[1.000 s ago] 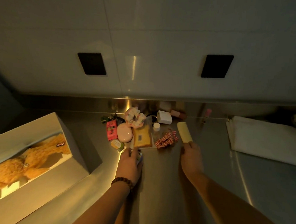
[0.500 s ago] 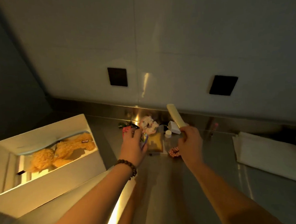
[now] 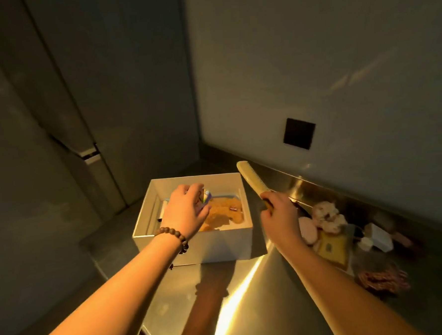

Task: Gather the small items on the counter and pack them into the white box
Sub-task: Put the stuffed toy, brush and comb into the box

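Half a second ago both my hands were over the cluster of small items by the wall; now the view has swung left and the white box (image 3: pixel 193 242) sits in the middle of it. My left hand (image 3: pixel 185 212) has come over the open box, its fingers (image 3: pixel 190 192) curled shut around a small object (image 3: pixel 206 195), pale with coloured marks, too hidden for me to name. A bead bracelet (image 3: pixel 172 235) rings that wrist. My right hand (image 3: pixel 279 214) has risen just right of the box, fingers closed on the handle of a cream comb (image 3: pixel 251 177), which tilts up and away toward the wall, teeth facing right.

Inside the box I see one orange plush toy (image 3: pixel 224 213), partly covered by my left hand. The box stands on the steel tabletop (image 3: pixel 249 308), near its left end.

Still on the tabletop, right of my right forearm, I count roughly six blurred things: one pink oval item (image 3: pixel 308 230), one pale scrunchie (image 3: pixel 326 216), one yellow packet (image 3: pixel 332 247), one small white carton (image 3: pixel 381 239), one small white cap (image 3: pixel 365 244) beside it, and one red-and-white braided cord (image 3: pixel 383 279) nearest me. My right arm crosses in front of the pink item's edge. One black square (image 3: pixel 299 133) is set in the wall above.
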`<state>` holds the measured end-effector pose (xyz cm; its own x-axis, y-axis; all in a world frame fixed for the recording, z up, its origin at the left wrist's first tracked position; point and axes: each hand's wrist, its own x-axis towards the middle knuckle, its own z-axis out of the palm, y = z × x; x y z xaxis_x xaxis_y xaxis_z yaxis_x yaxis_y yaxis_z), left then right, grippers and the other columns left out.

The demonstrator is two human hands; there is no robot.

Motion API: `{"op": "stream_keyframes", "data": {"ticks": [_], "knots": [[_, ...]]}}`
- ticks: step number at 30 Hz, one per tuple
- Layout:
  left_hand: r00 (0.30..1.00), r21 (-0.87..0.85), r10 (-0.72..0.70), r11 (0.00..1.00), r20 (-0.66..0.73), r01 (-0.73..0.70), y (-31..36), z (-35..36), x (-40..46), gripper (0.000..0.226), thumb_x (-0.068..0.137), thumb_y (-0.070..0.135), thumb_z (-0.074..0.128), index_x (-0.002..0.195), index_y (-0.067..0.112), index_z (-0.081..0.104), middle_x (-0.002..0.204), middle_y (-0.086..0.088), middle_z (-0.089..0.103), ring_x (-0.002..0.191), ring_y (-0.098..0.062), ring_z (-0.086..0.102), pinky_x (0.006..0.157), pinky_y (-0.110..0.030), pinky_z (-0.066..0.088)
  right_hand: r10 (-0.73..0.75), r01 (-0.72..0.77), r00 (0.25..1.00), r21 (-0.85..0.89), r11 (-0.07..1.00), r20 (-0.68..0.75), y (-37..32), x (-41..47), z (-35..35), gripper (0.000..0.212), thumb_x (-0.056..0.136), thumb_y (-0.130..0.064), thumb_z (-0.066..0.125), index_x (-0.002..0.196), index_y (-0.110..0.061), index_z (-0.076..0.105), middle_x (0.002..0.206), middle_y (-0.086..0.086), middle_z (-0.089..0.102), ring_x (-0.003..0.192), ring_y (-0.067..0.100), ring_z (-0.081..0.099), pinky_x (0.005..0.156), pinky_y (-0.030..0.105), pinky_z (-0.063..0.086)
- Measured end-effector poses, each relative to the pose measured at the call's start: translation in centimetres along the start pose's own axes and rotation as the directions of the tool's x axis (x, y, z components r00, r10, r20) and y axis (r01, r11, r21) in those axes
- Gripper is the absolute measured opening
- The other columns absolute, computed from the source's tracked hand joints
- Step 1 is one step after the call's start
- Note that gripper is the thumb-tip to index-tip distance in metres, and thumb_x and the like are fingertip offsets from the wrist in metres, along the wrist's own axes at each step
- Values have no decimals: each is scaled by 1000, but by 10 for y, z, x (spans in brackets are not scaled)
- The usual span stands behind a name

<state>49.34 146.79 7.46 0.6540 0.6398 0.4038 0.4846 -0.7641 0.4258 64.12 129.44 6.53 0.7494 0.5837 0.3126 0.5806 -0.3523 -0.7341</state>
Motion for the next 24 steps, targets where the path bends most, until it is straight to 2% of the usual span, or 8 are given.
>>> {"op": "stream_keyframes", "data": {"ticks": [1, 4, 8, 11, 14, 17, 21, 24], "knots": [[1000, 6, -25, 1000, -7, 25, -14, -5, 0, 50, 82, 39, 64, 127, 28, 46, 122, -1, 50, 106, -18, 50, 83, -30, 46, -9, 9, 1000, 4, 1000, 27, -7, 3, 10, 33, 91, -6, 56, 123, -14, 60, 126, 4, 54, 114, 18, 55, 87, 19, 45], [995, 9, -96, 995, -38, 97, -49, -15, 4, 47, 82, 39, 65, 124, 28, 48, 121, -1, 51, 106, -17, 50, 83, -27, 45, -23, 20, 996, 35, 999, 90, -25, 13, 38, 30, 93, -8, 55, 121, -15, 60, 125, 2, 54, 114, 17, 55, 91, 28, 51], [988, -5, -151, 989, -30, 151, -89, -19, 18, 45, 82, 41, 64, 122, 30, 48, 120, 0, 50, 104, -16, 50, 80, -23, 42, -28, 24, 994, 38, 999, 102, -39, 25, 71, 32, 92, -4, 52, 119, -19, 61, 124, -1, 53, 109, 15, 54, 93, 35, 53], [992, -29, -114, 993, 50, 115, -113, -14, 31, 45, 83, 43, 63, 123, 31, 46, 121, -1, 47, 104, -15, 49, 83, -24, 44, -23, 22, 997, 10, 1000, 77, -45, 33, 93, 34, 92, -6, 55, 122, -22, 60, 123, -5, 54, 104, 9, 54, 89, 28, 52], [972, -97, -22, 994, 236, 46, -124, -4, 46, 48, 83, 42, 64, 125, 35, 44, 122, 2, 45, 105, -12, 45, 85, -21, 39, 14, -14, 999, -6, 1000, 52, -51, 42, 107, 36, 90, -4, 57, 123, -20, 60, 124, -4, 54, 110, 12, 54, 95, 32, 50], [880, -189, 163, 978, 446, -86, -121, 10, 59, 56, 81, 37, 67, 131, 34, 42, 127, 2, 48, 113, -14, 47, 91, -23, 38, 54, -54, 998, -21, 998, 34, -54, 48, 111, 36, 90, -4, 57, 124, -18, 60, 125, -1, 53, 113, 14, 54, 97, 33, 49], [758, -261, 303, 948, 577, -181, -101, 34, 68, 65, 77, 32, 73, 134, 29, 41, 131, 3, 50, 118, -16, 45, 101, -35, 40, 91, -91, 996, -60, 994, -11, -51, 48, 104, 36, 89, -2, 58, 122, -17, 61, 126, 1, 54, 116, 16, 53, 96, 30, 46], [681, -302, 377, 924, 628, -233, -85, 53, 73, 64, 75, 30, 74, 130, 29, 43, 128, 4, 50, 114, -13, 47, 91, -25, 41, 106, -107, 994, -100, 989, -23, -42, 46, 90, 34, 89, -4, 59, 120, -17, 62, 126, 0, 55, 116, 16, 54, 96, 29, 46]]}}
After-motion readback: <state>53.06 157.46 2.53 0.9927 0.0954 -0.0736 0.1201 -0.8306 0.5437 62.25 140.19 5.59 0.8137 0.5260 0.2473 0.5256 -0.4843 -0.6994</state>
